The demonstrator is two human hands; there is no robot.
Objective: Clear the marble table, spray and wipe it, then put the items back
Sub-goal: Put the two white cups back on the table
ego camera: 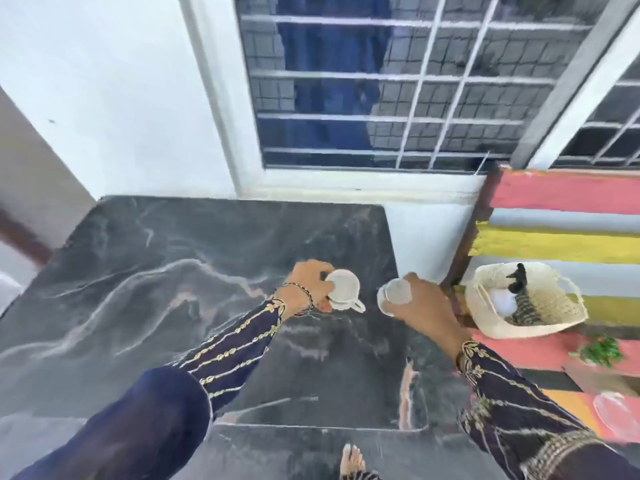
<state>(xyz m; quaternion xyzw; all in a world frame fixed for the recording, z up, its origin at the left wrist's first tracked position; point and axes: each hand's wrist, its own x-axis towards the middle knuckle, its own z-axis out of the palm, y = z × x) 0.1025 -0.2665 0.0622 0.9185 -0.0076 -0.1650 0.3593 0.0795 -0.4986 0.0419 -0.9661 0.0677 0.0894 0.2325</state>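
The dark marble table (166, 271) with pale veins fills the left and middle of the head view. My left hand (310, 282) grips a white mug (343, 289), tilted on its side with the handle toward me, over the table's right part. My right hand (427, 306) holds a clear glass (394, 294), also tilted, near the table's right edge. Both arms wear dark embroidered sleeves.
A striped pink, yellow and grey bench (561, 220) stands to the right. On it sit a cream woven basket (526, 299) with dark items, a green sprig (601, 351) and a clear plate (616, 410). A barred window (398, 84) lies behind the table. My foot (351, 460) shows below.
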